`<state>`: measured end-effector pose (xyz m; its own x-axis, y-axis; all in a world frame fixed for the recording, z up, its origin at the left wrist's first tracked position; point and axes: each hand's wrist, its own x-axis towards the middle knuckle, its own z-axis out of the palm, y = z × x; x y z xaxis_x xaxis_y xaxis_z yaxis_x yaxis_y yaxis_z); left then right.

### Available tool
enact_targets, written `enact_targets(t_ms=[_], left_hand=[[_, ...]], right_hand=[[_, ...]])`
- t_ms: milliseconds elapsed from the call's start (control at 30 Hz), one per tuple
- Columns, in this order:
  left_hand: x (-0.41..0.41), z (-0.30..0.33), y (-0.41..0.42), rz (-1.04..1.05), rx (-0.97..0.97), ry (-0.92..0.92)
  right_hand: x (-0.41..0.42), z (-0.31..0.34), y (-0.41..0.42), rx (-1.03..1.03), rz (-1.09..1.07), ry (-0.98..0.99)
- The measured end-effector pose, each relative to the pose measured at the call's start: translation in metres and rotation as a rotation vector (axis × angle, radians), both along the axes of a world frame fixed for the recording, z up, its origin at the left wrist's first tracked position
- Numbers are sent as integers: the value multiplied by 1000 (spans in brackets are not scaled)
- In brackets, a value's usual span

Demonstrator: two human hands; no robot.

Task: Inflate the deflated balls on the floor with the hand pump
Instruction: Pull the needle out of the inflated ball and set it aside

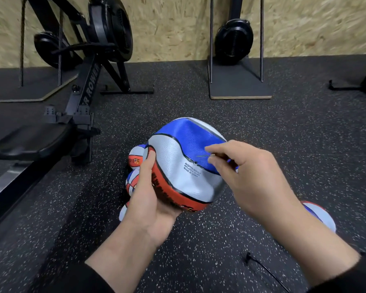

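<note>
1. The ball (186, 166) is blue, grey and orange, soft and dented, and it is held up above the floor (283, 134) in the middle of the view.
2. The left hand (150, 199) grasps the ball from below and from the left side, with the thumb pressed on the orange part.
3. The right hand (247, 178) pinches a thin needle (203, 155) between its fingertips; the tip points at the small valve hole beside the printed text on the ball.
4. More balls (135, 159) of the same colours lie on the floor just behind the left hand, and another one (319, 214) lies under the right forearm.
5. A thin black cord (264, 269) lies on the floor near the right sleeve.
6. A black rower (80, 96) stands at the left, near a wood-chip wall (178, 28).
</note>
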<state>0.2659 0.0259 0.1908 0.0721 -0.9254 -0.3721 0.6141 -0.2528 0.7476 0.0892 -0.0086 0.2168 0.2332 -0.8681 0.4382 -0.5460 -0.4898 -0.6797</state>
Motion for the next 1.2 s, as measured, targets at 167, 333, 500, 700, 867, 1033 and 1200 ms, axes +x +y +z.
enact_targets(t_ms=[167, 333, 500, 700, 867, 1033, 1200], left_hand=[[-9, 6, 3, 2, -70, -31], [-10, 10, 6, 18, -74, -44], [-8, 11, 8, 39, -90, -74], [-7, 10, 10, 77, -128, -121], [-9, 6, 9, 195, -145, -147], [-11, 2, 10, 201, -155, -147], [-15, 1, 11, 182, -140, -160]], right_hand=[[-5, -1, -4, -27, -16, 29], [-7, -7, -6, -41, -2, 18], [-3, -10, -8, -37, 15, 16], [-1, -14, -9, -118, 24, 49], [-1, -14, -10, -184, 31, 83], [2, -13, -7, -203, 51, 115], [5, -16, -5, -164, 43, 121]])
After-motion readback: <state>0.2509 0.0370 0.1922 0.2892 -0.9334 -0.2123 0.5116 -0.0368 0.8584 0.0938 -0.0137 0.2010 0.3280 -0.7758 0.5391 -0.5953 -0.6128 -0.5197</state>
